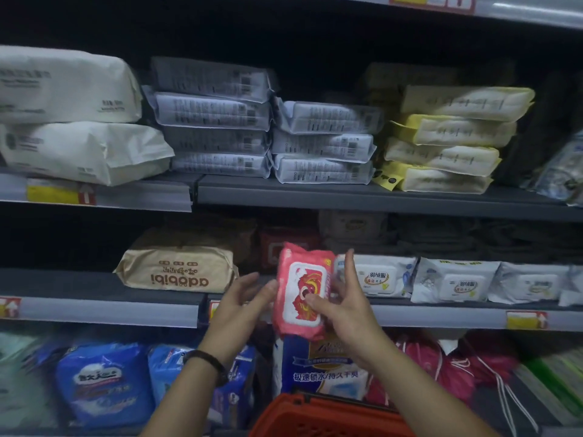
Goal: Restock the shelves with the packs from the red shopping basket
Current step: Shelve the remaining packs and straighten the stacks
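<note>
Head view | right hand [342,310] pinches pink wet-wipes pack [301,288]; left hand [239,307] slack-fingered at its edge | advice: seat it upright in shelf [94,283] gap beside white wipes packs [375,275]

A shop aisle with stocked shelves [362,197].
Above the red shopping basket [318,419] the grey metal shelves each carry a price rail, and yellow-and-red price labels [526,320] sit up and to the right of the basket. Stacks of identical sealed packs [321,143] fill the shelf high above it, with more goods beside it.
</note>
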Motion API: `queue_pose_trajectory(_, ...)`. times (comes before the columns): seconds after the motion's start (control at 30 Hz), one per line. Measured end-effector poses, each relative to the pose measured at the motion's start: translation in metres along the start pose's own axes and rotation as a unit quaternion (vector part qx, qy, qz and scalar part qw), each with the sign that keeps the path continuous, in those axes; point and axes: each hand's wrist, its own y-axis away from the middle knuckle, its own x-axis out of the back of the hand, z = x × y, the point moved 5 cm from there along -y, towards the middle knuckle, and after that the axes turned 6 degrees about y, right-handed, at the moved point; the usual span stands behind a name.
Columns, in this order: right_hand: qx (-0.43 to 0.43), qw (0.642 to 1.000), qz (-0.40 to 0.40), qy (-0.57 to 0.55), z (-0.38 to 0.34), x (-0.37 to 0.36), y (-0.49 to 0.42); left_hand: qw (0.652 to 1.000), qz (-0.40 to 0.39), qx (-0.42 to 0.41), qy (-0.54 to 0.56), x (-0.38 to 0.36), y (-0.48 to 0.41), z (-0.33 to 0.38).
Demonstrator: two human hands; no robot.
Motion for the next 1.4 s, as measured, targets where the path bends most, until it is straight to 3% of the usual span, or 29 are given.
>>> queue_pose_trajectory(0.13, 0.007, 0.999, 0.01, 0.034, -0.01, -0.001, -0.002, 0.991, -0.05, 0.029, 0.12, -0.019, 0.001, -0.007)
queue_pose_trajectory(0.2, 0.039, 0.985, 0.102, 0.132, -0.019, 0.006, 0.0, 0.988, -0.034, 0.02, 0.152, -0.022, 0.0, -0.009)
queue_pose_trajectory(0.27, 0.023, 0.939, 0.232, 0.252, -0.015, 0.018, 0.008, 0.982, -0.014, -0.002, 0.191, -0.022, -0.003, -0.006)
queue_pose_trajectory(0.3, -0.013, 0.939, 0.247, 0.239, -0.005, 0.019, 0.009, 0.978, -0.008, -0.009, 0.209, -0.023, -0.006, -0.004)
queue_pose_trajectory(0.4, -0.094, 0.985, 0.137, 0.053, 0.019, -0.001, 0.007, 0.967, -0.011, -0.01, 0.255, -0.023, -0.012, 0.003)
queue_pose_trajectory(0.47, -0.077, 0.988, 0.136, 0.007, 0.014, -0.005, 0.002, 0.979, 0.003, -0.027, 0.203, -0.019, -0.017, 0.005)
queue_pose_trajectory(0.53, -0.042, 0.986, 0.164, -0.004, 0.007, -0.003, -0.008, 0.994, 0.055, -0.085, 0.034, -0.01, -0.024, 0.009)
queue_pose_trajectory(0.6, -0.001, 0.981, 0.186, 0.053, -0.001, -0.001, -0.019, 0.98, 0.097, -0.134, -0.115, -0.007, -0.029, 0.011)
queue_pose_trajectory(0.73, 0.04, 0.96, 0.208, 0.185, -0.002, -0.012, -0.031, 0.966, 0.129, -0.158, -0.161, -0.009, -0.04, 0.007)
queue_pose_trajectory(0.87, -0.006, 0.887, 0.246, 0.39, 0.016, -0.014, -0.043, 0.943, 0.11, -0.118, -0.29, -0.018, -0.051, -0.01)
queue_pose_trajectory(0.93, -0.017, 0.859, 0.26, 0.44, 0.021, -0.01, -0.044, 0.924, 0.112, -0.078, -0.358, -0.024, -0.051, -0.015)
queue_pose_trajectory(1.17, -0.036, 0.859, 0.239, 0.452, 0.033, 0.002, -0.042, 0.921, 0.155, -0.055, -0.353, -0.025, -0.045, -0.015)
queue_pose_trajectory(1.27, 0.003, 0.864, 0.228, 0.448, 0.032, 0.002, -0.033, 0.92, 0.149, -0.051, -0.358, -0.026, -0.038, -0.017)
queue_pose_trajectory(1.4, 0.022, 0.898, 0.218, 0.382, 0.026, -0.001, -0.026, 0.94, 0.11, -0.052, -0.318, -0.02, -0.035, -0.022)
